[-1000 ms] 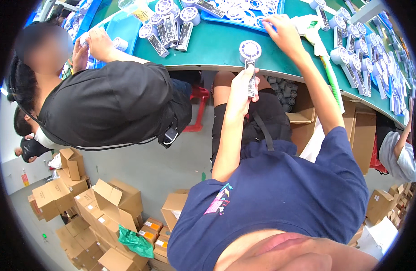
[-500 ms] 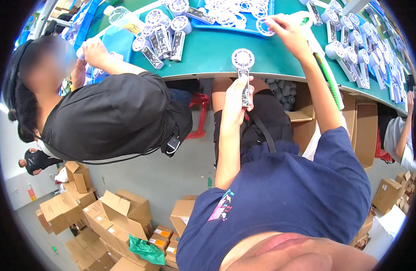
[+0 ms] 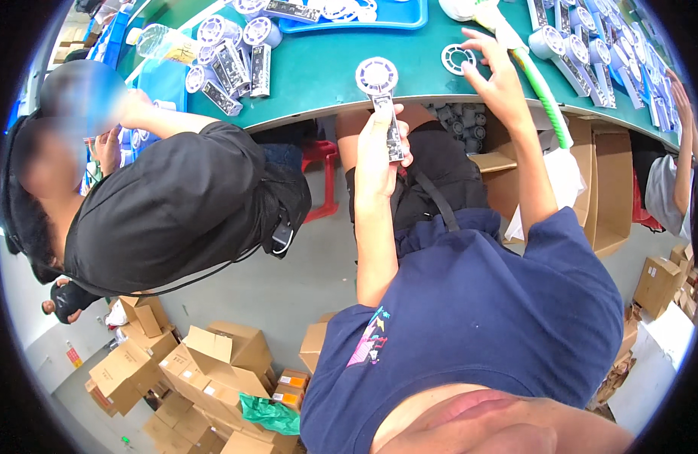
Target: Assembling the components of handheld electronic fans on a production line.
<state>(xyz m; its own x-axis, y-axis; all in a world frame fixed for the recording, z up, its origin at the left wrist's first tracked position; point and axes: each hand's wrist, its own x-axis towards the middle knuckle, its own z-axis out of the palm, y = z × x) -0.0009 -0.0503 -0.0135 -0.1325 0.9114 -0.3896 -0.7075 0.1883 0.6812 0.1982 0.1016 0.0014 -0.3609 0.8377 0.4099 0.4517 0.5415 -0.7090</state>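
My left hand (image 3: 378, 147) is closed round the handle of a small handheld fan body (image 3: 377, 77), held upright just off the table's near edge. Its round, slotted white head points away from me, and a dark circuit board shows along the handle. To the right, my right hand (image 3: 494, 79) is over the green table (image 3: 326, 91) with fingers apart. A flat white slotted ring (image 3: 458, 60) lies by its thumb and forefinger; whether the thumb touches it is unclear. Beyond is a blue tray (image 3: 398, 19) of more white rings.
Fan bodies (image 3: 232, 68) cluster at the left, more (image 3: 580, 53) at the right. A green-and-white hose-like tool (image 3: 542, 91) crosses the table edge by my right arm. A co-worker in black (image 3: 175, 204) sits close at my left. Open cartons (image 3: 610, 189) stand below the table.
The white ring has gone from the blue tray's edge to the table beside it. My right hand's fingers have spread. My left hand keeps the fan body; the whole view has shifted.
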